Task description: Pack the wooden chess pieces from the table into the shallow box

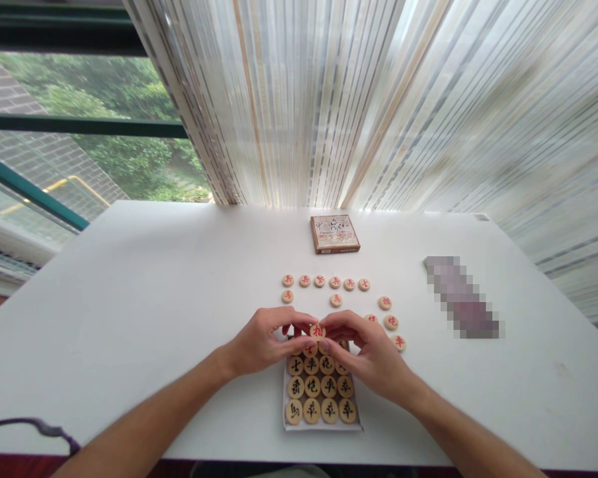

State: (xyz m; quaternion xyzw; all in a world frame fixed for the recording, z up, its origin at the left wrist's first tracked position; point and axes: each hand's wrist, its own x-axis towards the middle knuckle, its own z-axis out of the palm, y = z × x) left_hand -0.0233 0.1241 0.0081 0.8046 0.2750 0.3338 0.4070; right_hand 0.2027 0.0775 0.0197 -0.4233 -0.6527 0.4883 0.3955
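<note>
Between the fingertips of my left hand (274, 338) and my right hand (366, 348) is a round wooden Chinese chess piece (317, 332) with a red character. Both hands pinch it from opposite sides, above the far end of an open box tray (323, 427). Rows of pieces with black characters, such as the one at the near left corner (294, 411), fill the visible part of the tray. A red-lettered piece (309, 349) lies just under my fingers. My hands hide part of the tray's far rows.
Beyond my hands, several red-lettered pieces (335, 283) lie in a row on the white table (179, 265), with others (391, 322) to the right. The box lid (335, 234) lies farther back. A blurred-out object (461, 299) is at right. Curtains (303, 99) hang behind the table.
</note>
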